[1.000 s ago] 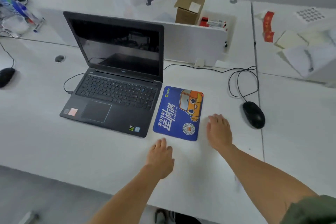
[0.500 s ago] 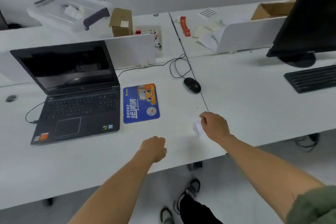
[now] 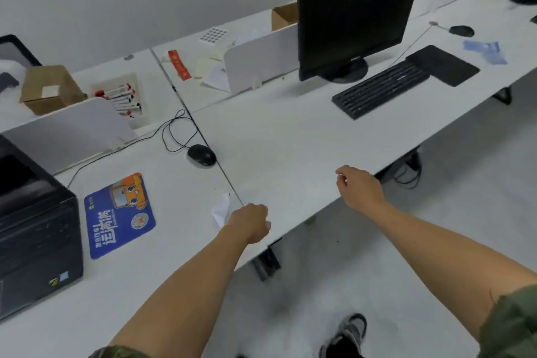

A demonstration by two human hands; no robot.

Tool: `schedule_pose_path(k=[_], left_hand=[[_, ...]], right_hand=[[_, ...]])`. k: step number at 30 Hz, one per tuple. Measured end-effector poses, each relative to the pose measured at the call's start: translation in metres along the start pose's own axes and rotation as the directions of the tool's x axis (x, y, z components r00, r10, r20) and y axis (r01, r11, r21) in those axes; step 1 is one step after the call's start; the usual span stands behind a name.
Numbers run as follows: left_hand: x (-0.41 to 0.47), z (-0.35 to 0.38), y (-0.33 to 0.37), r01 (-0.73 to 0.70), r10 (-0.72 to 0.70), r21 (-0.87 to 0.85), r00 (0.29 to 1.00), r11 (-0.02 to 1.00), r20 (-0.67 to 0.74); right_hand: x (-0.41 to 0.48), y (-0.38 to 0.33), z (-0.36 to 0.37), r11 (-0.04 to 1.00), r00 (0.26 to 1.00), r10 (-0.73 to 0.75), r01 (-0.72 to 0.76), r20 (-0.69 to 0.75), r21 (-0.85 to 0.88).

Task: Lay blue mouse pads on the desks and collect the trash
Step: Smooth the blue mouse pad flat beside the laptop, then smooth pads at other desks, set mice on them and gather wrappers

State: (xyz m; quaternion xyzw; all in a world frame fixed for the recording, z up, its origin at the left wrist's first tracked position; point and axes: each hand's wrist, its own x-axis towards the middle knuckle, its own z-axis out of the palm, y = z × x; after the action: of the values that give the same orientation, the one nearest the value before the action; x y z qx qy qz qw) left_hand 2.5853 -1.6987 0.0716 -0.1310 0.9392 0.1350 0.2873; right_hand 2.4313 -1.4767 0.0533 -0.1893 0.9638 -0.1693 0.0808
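**Hand State and Mouse Pad Position**

Left hand [image 3: 251, 222]: fingers curled into a fist, knuckles facing away, held over the front edge of the left desk [image 3: 174, 264]. A crumpled white paper [image 3: 220, 208] lies on the desk against the far-left side of the fist. The fist hides the contact, so I cannot tell whether the fingers grip the paper or only sit beside it.

Right hand [image 3: 359, 187]: raised over the front edge of the right desk [image 3: 290, 136], well apart from the left hand. Fingers are curled inward and the thumb tip meets the forefinger. No object shows between them.

Pad [image 3: 119, 218]: lies flat on the left desk, between the laptop [image 3: 37, 244] and the paper, touching neither. Its long axis runs from the front edge towards the partition [image 3: 66, 131], tilted slightly clockwise. The printed top points to the far end.

Pad appearance: blue rectangle with rounded corners. An orange cartoon vehicle fills the far right corner. White characters run along the long axis, and a round seal sits near the right edge.

Beyond the pad, a black mouse [image 3: 202, 155] rests beside the seam between the desks, its cable looping behind it. The right desk carries a monitor [image 3: 351, 14] and a keyboard [image 3: 380, 90].
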Motion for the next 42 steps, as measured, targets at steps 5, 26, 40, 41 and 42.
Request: schedule_pose_path(k=[5,26,40,41,42], left_hand=[[0.065,-0.016,0.121,-0.051,0.05,-0.049,0.999,0.997,-0.011],[0.343,-0.156,0.355,-0.195,0.194,-0.014,0.981,0.981,-0.029],[0.502,-0.209,0.504,-0.197,0.197,-0.014,0.98,0.98,0.033],[0.515,-0.21,0.52,-0.17,0.171,-0.02,0.985,0.985,0.028],[0.523,-0.212,0.531,-0.146,0.147,-0.033,0.989,0.989,0.026]], right_hand=[[0.036,0.123,-0.042,0.997,0.998,0.07,-0.07,-0.004,-0.026],[0.277,0.344,-0.17,0.968,0.968,0.25,-0.251,-0.037,-0.023],[0.411,0.519,-0.215,0.945,0.943,0.326,-0.325,0.065,-0.032],[0.427,0.535,-0.218,0.949,0.945,0.316,-0.315,0.08,-0.027],[0.44,0.547,-0.219,0.95,0.945,0.311,-0.311,0.103,-0.019]])
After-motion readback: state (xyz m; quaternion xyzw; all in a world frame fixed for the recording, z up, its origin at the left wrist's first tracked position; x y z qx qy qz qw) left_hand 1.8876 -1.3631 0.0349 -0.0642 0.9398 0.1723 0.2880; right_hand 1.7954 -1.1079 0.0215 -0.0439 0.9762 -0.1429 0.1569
